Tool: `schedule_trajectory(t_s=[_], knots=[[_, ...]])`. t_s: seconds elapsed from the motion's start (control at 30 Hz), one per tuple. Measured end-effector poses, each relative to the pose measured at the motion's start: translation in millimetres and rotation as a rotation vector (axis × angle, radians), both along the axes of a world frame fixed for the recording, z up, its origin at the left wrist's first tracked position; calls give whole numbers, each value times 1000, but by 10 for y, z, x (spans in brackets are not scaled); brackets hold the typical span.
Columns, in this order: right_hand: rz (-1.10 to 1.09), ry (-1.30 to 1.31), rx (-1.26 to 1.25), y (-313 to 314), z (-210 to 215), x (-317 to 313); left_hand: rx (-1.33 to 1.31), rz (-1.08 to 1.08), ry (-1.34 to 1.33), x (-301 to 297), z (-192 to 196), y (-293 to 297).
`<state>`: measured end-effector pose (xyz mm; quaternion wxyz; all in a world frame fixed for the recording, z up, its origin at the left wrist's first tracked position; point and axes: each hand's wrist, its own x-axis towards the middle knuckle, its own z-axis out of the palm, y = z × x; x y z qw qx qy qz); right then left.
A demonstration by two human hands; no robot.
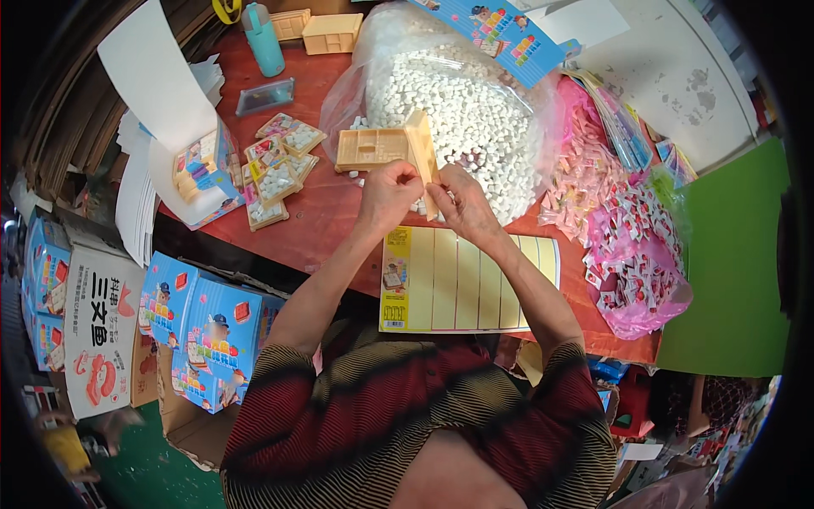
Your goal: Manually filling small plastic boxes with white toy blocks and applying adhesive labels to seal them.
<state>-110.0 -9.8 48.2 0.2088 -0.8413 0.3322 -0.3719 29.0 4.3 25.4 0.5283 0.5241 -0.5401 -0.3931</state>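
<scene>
Near the table's middle, tan plastic tray (421, 153): standing on edge before the bag of white pieces (475, 110).
Left hand (388, 193): gripping tray's near edge.
Right hand (465, 204): pinching it too.
Yellow sheet (441, 280): lying nearer.

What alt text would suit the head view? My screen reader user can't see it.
Seen from above, a person's left hand and right hand hold a tan plastic tray on edge over a red table, before a big clear bag of small white pieces. A yellow card lies below, filled trays to the left.
</scene>
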Motion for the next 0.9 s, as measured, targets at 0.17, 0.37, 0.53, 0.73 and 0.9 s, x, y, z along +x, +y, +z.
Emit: schedule_trajectory(t_s=[0.17,0.37,0.53,0.73,0.9], knots=[[-64,-158,122,19,8,92,77,26,139,33,120,-19],[19,-468,637,-47,-120,134,179,-11,178,56,169,-48],[-119,-481,603,-116,-45,-86,154,146,151,177,135,-138],[-391,-93,-222,-94,-47,-100,286,175,469,508,18,-306],[-298,104,-295,-85,-190,-60,276,60,631,97,16,-86]])
